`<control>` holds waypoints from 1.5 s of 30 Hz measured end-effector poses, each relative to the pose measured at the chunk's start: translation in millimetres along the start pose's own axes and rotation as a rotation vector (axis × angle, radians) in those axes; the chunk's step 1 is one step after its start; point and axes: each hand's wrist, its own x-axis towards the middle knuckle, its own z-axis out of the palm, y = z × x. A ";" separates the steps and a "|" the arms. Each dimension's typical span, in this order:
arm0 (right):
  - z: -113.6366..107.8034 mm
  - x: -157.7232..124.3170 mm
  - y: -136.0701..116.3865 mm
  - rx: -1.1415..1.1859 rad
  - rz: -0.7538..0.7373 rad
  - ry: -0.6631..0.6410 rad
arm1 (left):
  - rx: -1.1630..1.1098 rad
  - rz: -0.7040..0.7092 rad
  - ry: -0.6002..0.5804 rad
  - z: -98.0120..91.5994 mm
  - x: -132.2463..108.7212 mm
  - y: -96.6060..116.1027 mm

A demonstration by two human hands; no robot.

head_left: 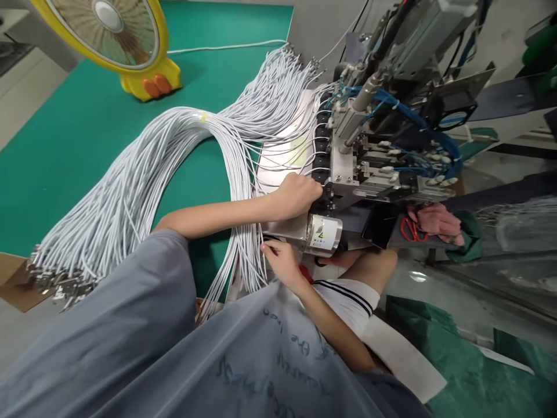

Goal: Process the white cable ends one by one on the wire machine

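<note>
A thick bundle of white cables [174, 130] curves across the table, wrapped by a yellow-marked band. My left hand [296, 197] reaches over the bundle to the row of black holders [321, 145] on the machine [346, 162]. Its fingers are curled closed against the near end of that row, and what they grip is hidden. Closer to my body, my right hand [281, 261] pinches a white cable [261, 235] at the bundle's right edge. Several thin cables run from the bundle into the holders farther back.
A yellow fan [150, 81] stands on the green table [56, 139] at the back left. A silver cylinder with a label [324, 235] sits below the holders. Red-handled scissors [412, 230] and a pink cloth [439, 223] lie to the right. A cardboard box [15, 281] is at far left.
</note>
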 end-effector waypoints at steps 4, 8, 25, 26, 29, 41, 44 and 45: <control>-24.9 -15.0 -15.9 -0.023 0.051 0.128 | -0.295 0.287 0.020 -6.9 -14.7 22.5; -81.3 -27.8 -22.7 -0.027 0.068 0.251 | -0.698 0.512 -0.014 -3.0 -25.2 37.2; -124.1 -35.1 -50.5 0.193 -0.213 0.768 | -1.419 0.368 -0.091 -5.2 -21.2 36.8; -125.5 -35.3 -53.6 0.165 -0.208 0.760 | -1.434 0.366 -0.087 -4.6 -21.5 37.2; -135.5 -37.9 -64.4 0.063 -0.109 0.706 | -1.309 0.381 -0.006 -3.5 -21.0 36.3; -117.0 -31.0 -54.1 0.040 -0.071 0.824 | -1.136 0.384 0.067 -3.8 -20.8 36.1; -122.0 -30.3 -61.7 -0.246 -0.071 0.823 | -0.720 0.492 0.201 -0.7 -19.4 30.2; -125.8 -30.0 -64.2 -0.329 -0.062 0.783 | -0.578 0.520 0.225 0.4 -18.6 28.1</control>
